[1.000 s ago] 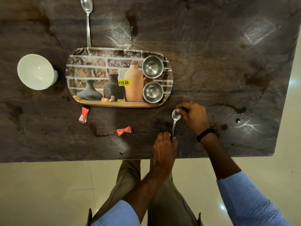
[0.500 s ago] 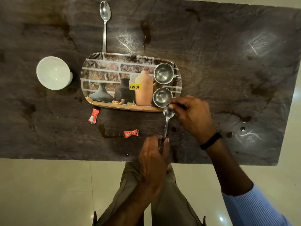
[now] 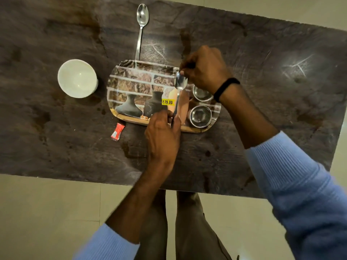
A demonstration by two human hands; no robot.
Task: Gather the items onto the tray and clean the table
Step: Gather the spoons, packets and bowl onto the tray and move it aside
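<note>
While a spoon (image 3: 179, 91) is held over the tray (image 3: 131, 76), both hands are closed on it: the left hand (image 3: 162, 136) pinches the handle end above the tray's near edge, and the right hand (image 3: 204, 69) grips the bowl end above the tray's far right part. Two steel cups (image 3: 200, 115) are seen standing at the right end of the tray. A second spoon (image 3: 141, 29) is noted on the table (image 3: 262, 109), its handle tip at the tray's far edge. A white bowl (image 3: 77, 78) is set near the tray's left end. A red wrapper (image 3: 118, 131) is found just off the tray's near-left corner.
</note>
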